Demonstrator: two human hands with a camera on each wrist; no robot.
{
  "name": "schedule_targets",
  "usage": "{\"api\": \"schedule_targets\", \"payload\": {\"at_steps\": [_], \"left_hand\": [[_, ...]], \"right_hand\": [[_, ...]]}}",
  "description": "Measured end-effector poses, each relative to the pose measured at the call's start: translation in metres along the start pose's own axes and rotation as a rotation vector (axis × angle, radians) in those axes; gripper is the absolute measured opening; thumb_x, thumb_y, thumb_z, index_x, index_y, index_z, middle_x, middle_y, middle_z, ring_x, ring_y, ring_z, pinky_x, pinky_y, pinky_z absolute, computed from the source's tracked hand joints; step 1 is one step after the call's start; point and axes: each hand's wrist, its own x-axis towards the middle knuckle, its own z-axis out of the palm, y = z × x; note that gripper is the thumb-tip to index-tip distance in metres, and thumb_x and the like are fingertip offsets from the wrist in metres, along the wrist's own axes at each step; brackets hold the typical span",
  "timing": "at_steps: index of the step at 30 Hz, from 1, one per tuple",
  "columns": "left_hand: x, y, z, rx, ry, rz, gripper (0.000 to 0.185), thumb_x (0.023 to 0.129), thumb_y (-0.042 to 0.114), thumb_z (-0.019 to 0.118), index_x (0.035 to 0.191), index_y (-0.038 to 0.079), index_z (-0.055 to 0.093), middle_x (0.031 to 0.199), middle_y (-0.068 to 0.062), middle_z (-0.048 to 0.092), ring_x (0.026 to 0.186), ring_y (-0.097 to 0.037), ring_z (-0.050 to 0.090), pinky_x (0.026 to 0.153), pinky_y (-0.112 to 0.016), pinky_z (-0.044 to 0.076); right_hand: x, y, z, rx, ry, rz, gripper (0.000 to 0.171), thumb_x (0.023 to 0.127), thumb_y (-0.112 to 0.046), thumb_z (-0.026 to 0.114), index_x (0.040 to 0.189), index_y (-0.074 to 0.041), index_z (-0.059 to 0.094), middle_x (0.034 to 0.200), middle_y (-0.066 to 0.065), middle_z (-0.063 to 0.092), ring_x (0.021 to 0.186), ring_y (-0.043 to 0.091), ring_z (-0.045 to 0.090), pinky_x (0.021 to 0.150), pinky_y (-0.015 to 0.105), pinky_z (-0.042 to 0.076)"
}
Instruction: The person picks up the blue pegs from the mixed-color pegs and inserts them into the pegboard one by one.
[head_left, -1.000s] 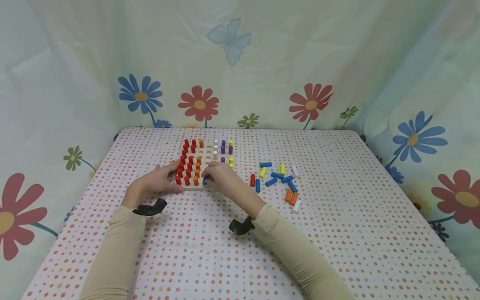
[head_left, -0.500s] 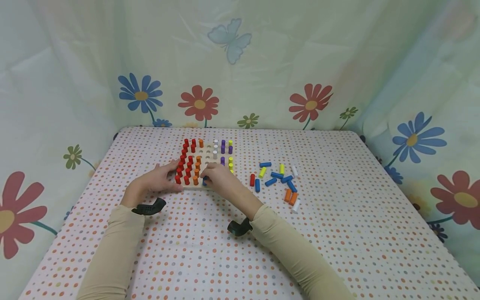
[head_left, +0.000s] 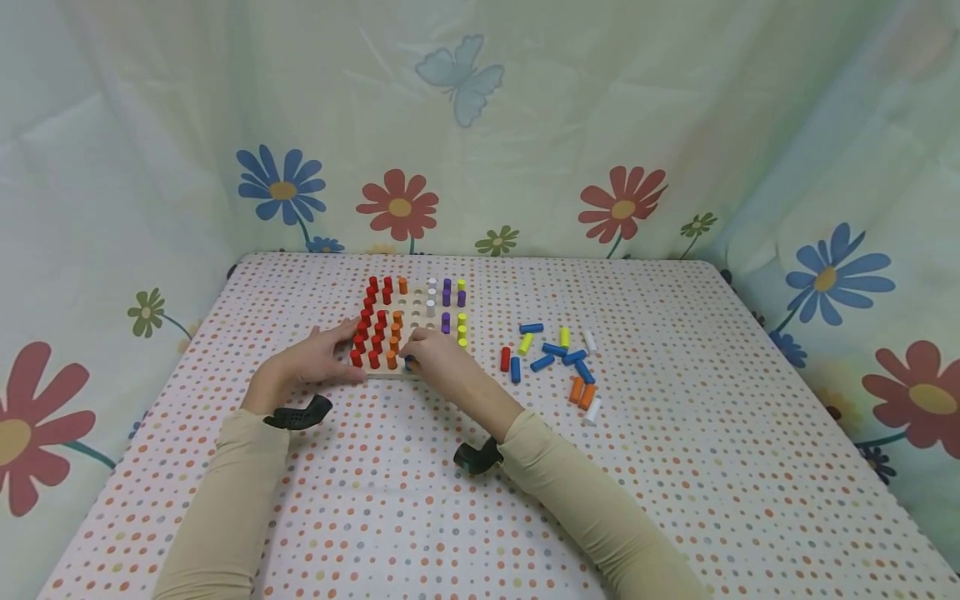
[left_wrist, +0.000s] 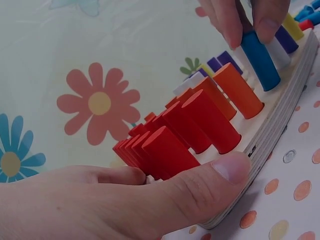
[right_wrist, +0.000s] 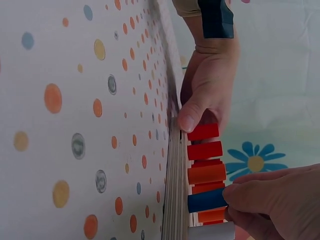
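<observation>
A wooden pegboard [head_left: 386, 377] carries rows of upright coloured pegs, with red pegs [left_wrist: 212, 122] at its left and orange pegs [left_wrist: 239, 90] beside them. My left hand [head_left: 318, 357] grips the board's near left corner, thumb on the front edge and fingers along the left side. Between thumb and fingertips, my right hand [head_left: 442, 357] pinches the top of a blue peg [left_wrist: 261, 62]. This peg stands in the front row, right of the orange one, its lower end at the board. Whether it sits in a hole is unclear.
Right of the board lie loose pegs: several blue pegs [head_left: 555, 350], a red peg [head_left: 506, 359], yellow pegs [head_left: 526, 344], orange pegs [head_left: 587, 397] and white pegs [head_left: 593, 411]. White, purple and yellow pegs [head_left: 462, 320] stand at the board's right. A flowered curtain [head_left: 525, 125] hangs behind.
Very little differs. The right hand stays at the same spot on the front row with the blue peg between its fingers, shifting only slightly. The left hand keeps its grip on the board.
</observation>
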Motion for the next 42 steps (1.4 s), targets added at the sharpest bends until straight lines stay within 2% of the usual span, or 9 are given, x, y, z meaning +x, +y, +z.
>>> {"api": "schedule_targets", "payload": {"at_steps": [7, 13, 19, 28, 36, 42], "left_hand": [[0.0011, 0.0006, 0.0001, 0.036, 0.010, 0.027, 0.118, 0.066, 0.054, 0.080, 0.154, 0.012, 0.012, 0.161, -0.012, 0.004, 0.146, -0.037, -0.015, 0.114, -0.059, -0.015], [0.0022, -0.0003, 0.0008, 0.038, 0.015, 0.018, 0.119, 0.065, 0.057, 0.079, 0.154, 0.015, 0.012, 0.161, -0.009, 0.004, 0.147, -0.033, -0.011, 0.115, -0.056, -0.016], [0.0026, -0.0020, 0.0018, 0.021, 0.018, 0.003, 0.122, 0.061, 0.061, 0.078, 0.154, 0.019, 0.011, 0.162, -0.005, 0.003, 0.147, -0.031, -0.013, 0.115, -0.056, -0.016], [0.0009, -0.0021, 0.0017, 0.015, 0.018, 0.000, 0.122, 0.062, 0.060, 0.079, 0.154, 0.018, 0.011, 0.162, -0.004, 0.002, 0.146, -0.032, -0.017, 0.115, -0.057, -0.016], [0.0009, -0.0018, 0.0014, 0.053, 0.023, 0.015, 0.120, 0.063, 0.060, 0.078, 0.154, 0.015, 0.014, 0.162, -0.008, 0.004, 0.147, -0.032, -0.012, 0.115, -0.057, -0.016], [0.0009, -0.0016, 0.0018, 0.044, 0.026, 0.013, 0.121, 0.062, 0.061, 0.078, 0.154, 0.015, 0.014, 0.162, -0.007, 0.004, 0.147, -0.032, -0.012, 0.115, -0.057, -0.016]], "right_hand": [[-0.0005, 0.0003, -0.0013, 0.012, 0.029, -0.008, 0.017, 0.093, -0.012, 0.061, 0.104, -0.009, 0.073, 0.103, 0.002, 0.070, 0.098, 0.013, 0.066, 0.083, 0.020, 0.055], [-0.0008, 0.0006, 0.0008, 0.010, 0.045, -0.018, 0.016, 0.091, -0.009, 0.062, 0.103, -0.008, 0.074, 0.104, 0.002, 0.070, 0.098, 0.012, 0.066, 0.082, 0.017, 0.055], [-0.0013, 0.0000, 0.0020, -0.001, 0.045, -0.008, 0.016, 0.090, -0.009, 0.064, 0.102, -0.009, 0.074, 0.106, 0.002, 0.068, 0.099, 0.012, 0.066, 0.083, 0.017, 0.054], [-0.0021, -0.0014, 0.0011, -0.020, 0.034, -0.002, 0.016, 0.091, -0.010, 0.064, 0.103, -0.010, 0.075, 0.107, 0.001, 0.071, 0.101, 0.012, 0.067, 0.085, 0.018, 0.054], [-0.0020, -0.0009, 0.0006, -0.025, 0.032, -0.030, 0.016, 0.090, -0.009, 0.064, 0.102, -0.009, 0.075, 0.106, 0.002, 0.071, 0.100, 0.012, 0.067, 0.083, 0.018, 0.055], [-0.0021, -0.0010, -0.0005, -0.040, 0.017, -0.032, 0.016, 0.090, -0.010, 0.064, 0.103, -0.010, 0.075, 0.106, 0.002, 0.071, 0.100, 0.012, 0.067, 0.083, 0.017, 0.055]]}}
